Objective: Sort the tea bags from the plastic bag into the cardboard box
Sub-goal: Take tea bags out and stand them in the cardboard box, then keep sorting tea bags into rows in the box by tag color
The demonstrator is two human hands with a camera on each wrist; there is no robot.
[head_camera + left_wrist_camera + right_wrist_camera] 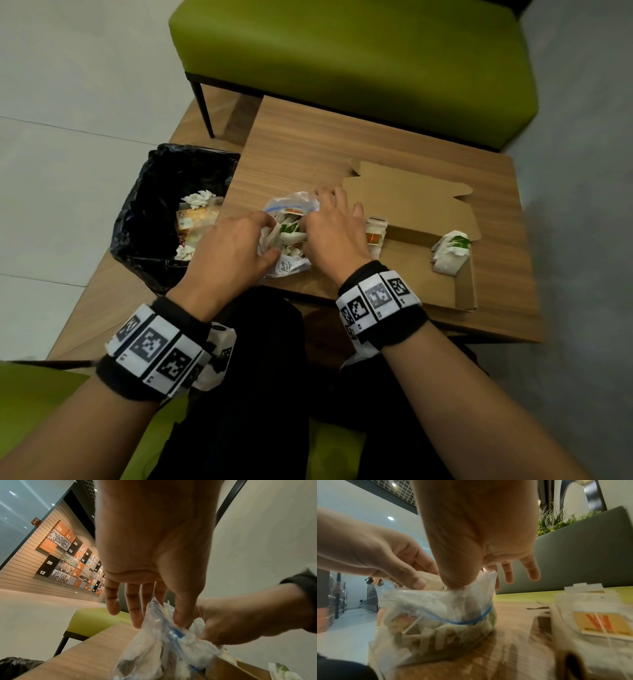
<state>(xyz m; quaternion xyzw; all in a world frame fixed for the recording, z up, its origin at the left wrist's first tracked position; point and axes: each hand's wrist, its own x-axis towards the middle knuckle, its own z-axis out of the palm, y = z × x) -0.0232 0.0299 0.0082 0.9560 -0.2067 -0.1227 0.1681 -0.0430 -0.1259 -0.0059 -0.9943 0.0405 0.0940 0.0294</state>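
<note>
Both hands pinch the plastic bag [291,236] open at the desk's [342,154] near edge. The left hand [226,253] and right hand [337,236] each grip its rim; the cardboard box [411,270] lies beside it.

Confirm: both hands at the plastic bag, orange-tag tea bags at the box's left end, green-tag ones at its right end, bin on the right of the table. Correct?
One thing is off: the bin stands on the left of the table, as the head view shows. The rest holds: left hand and right hand at the plastic bag, orange-tag tea bags and green-tag ones in the box.
</note>
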